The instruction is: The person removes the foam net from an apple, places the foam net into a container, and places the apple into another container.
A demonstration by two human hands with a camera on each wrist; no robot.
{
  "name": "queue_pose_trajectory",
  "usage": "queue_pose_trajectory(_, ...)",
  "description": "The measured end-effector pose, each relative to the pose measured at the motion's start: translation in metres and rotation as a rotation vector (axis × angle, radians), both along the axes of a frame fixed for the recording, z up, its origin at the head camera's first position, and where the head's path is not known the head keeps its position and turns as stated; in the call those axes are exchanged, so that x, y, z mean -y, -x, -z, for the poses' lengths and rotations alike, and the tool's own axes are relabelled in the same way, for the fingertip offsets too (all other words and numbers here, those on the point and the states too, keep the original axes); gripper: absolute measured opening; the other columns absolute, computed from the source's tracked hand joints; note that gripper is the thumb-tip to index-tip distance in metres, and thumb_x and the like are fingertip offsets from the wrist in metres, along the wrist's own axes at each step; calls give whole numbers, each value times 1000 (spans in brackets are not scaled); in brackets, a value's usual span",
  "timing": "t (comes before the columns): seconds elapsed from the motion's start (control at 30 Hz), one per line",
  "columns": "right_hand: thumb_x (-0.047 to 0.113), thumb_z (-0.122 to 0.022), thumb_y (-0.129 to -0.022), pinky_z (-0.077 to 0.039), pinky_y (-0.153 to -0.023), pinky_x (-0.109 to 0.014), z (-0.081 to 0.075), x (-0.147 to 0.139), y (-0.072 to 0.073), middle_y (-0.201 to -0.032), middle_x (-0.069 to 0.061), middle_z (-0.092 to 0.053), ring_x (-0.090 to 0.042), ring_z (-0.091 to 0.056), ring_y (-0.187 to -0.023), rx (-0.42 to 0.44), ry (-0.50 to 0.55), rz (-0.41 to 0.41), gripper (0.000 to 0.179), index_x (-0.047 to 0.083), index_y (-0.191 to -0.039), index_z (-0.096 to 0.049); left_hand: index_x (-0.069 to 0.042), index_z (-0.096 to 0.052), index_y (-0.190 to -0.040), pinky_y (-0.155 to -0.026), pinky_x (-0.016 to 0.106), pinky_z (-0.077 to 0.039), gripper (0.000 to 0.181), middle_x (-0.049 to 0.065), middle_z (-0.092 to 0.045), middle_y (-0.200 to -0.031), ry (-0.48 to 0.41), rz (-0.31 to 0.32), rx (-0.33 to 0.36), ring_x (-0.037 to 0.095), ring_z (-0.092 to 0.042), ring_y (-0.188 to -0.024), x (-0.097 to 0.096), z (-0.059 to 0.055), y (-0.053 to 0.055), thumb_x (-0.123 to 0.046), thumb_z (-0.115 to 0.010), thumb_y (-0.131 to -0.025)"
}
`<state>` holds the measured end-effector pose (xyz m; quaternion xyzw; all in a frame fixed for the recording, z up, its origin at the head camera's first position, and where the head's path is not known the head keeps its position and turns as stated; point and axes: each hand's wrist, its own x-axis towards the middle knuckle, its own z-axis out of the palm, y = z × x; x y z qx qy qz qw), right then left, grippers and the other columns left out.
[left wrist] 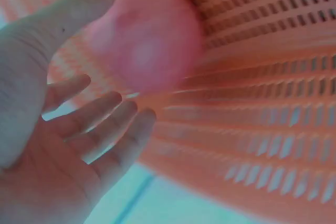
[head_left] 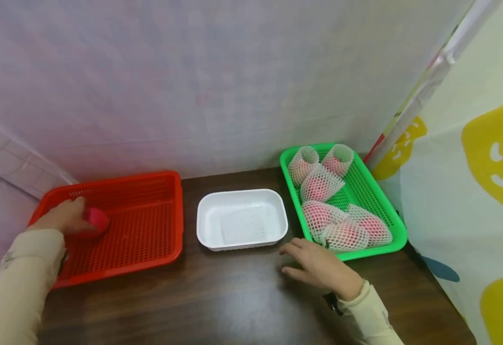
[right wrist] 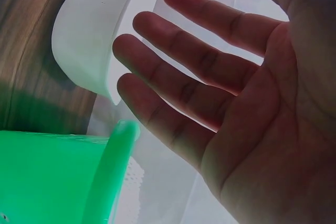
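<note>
"One pink ball lies in the red basket. How do you take hold of it well?"

"Judging by your posture, taking hold is the step in hand. Set your thumb and fingers on opposite sides of the ball, at its widest part. Close evenly, lift straight up, and keep your knuckles clear of the basket's rim. Uneven closing would probably roll the ball away."

"What is the state of your left grip?"

"Your thumb and fingers stand well apart, fingers relaxed, with nothing clasped. Contact with the ball cannot be confirmed: the left wrist view is blurred."

"Where does the ball lie relative to that grip?"

"Just to the right of your fingertips in the head view, nearer the basket's left edge than its right edge. In the left wrist view, it sits ahead of the gap between your thumb and fingers."

"And your right grip?"

"Fingers extended, holding nothing, over the tabletop, beside the front-left corner of the green basket."
</note>
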<state>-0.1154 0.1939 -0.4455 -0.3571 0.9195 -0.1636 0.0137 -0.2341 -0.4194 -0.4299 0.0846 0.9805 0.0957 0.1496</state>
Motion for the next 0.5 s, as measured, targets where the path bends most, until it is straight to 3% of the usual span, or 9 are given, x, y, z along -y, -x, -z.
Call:
queue_pose_trajectory(0.13,28,-76,-91,-55,-78,-36,-1,0,1,-103,0,-62,-16,-63,-92,15,16,-13,33,10,-117,-66,23,-34,-133,-92,73,-36,85,51,-37,-126,1,-6,-83,65,-39,-114,-24,-22,-18,-31,-78,-84)
queue_pose_trajectory(0.27,28,-75,-91,-55,-79,-35,-2,0,2,-104,0,-62,-16,-63,-93,32,12,-26,33,9,-117,-66,16,-35,-140,-89,74,-38,84,45,-37,-133,-25,-22,-160,62,-38,-118,-71,-40,-53,-36,-75,-89)
queue_pose_trajectory(0.37,28,-75,-92,-55,-79,-35,-3,3,3,-105,-1,-62,-16,-62,-94,33,5,-35,33,9,-117,-65,11,-41,-140,-81,72,-43,78,39,-44,-130,-39,-7,-270,58,-43,-116,-109,-44,-86,-35,-77,-87)
queue_pose_trajectory(0.5,29,-74,-92,-55,-81,-36,-5,6,4,-106,-3,-63,-16,-62,-95,37,0,-42,33,9,-118,-65,7,-51,-133,-80,68,-46,71,32,-53,-123,-89,41,-484,52,-51,-110,-151,-40,-127,-28,-83,-80)
